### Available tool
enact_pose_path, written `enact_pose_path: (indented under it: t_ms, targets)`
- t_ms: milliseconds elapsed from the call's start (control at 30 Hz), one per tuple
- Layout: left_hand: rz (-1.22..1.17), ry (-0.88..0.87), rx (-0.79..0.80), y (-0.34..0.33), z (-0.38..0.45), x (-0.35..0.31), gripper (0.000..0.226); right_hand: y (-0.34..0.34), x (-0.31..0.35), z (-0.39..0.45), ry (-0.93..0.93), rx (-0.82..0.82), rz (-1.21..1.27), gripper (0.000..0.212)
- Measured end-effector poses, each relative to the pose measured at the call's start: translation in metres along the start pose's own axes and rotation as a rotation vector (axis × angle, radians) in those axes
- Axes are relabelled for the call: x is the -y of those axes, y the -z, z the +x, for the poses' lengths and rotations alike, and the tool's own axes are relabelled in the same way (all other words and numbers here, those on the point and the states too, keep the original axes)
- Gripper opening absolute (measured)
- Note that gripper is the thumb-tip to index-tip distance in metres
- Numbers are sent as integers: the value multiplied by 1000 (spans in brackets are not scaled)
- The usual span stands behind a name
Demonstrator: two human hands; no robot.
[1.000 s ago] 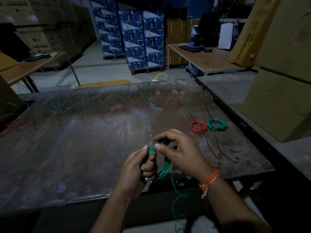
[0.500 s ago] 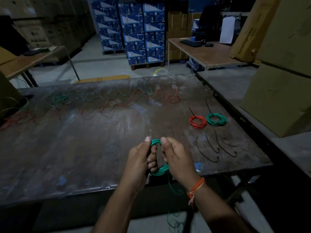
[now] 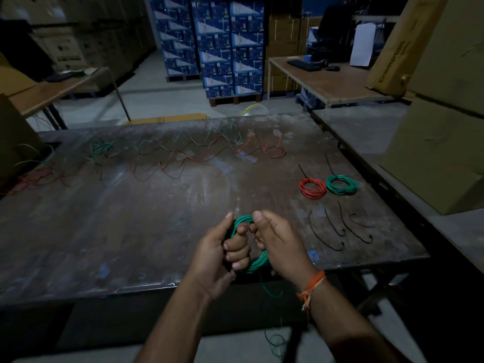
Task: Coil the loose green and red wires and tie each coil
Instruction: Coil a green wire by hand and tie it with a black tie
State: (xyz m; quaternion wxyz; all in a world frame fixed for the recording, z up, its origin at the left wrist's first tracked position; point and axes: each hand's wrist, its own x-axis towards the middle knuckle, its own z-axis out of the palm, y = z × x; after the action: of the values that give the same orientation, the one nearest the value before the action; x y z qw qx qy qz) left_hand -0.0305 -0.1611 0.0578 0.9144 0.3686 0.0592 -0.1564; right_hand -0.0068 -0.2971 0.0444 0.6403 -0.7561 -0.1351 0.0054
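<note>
Since a second ago our right hand point(image 3: 279, 242) has dropped from a raised pinch onto the green coil point(image 3: 258, 262), so both grips now clamp it above the tabletop point(image 3: 131, 231) near edge. We judge winding nearly done: a short tail hangs below. Left hand point(image 3: 222, 254) fists the loops, thumb up.

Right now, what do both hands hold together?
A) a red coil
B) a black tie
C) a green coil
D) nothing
C: the left hand and the right hand both grip the green coil, with loose wire hanging below the table edge.
</note>
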Motion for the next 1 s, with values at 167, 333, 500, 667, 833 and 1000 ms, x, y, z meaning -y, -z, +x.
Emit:
enact_pose_path:
  t_ms: [167, 333, 500, 667, 833, 1000]
  targets:
    - [-26, -144, -64, 4, 2, 3, 32, 0, -2, 4, -133, 78, 239, 36]
    - [-92, -168, -68, 11, -1, 0, 33, -7, -7, -6, -332, 76, 339, 39]
    - [-56, -130, -58, 10, -1, 4, 31, -15, -1, -1, -321, -72, 547, 32]
    - [-32, -135, -64, 9, -4, -1, 32, -12, -1, -3, -253, -38, 379, 32]
    - [-118, -125, -67, 15, -6, -9, 34, 3, -14, -5, -52, 24, 55, 25]
    - [-228, -169, -64, 24, -9, -20, 36, 20, -34, -14, -38, 73, -68, 18]
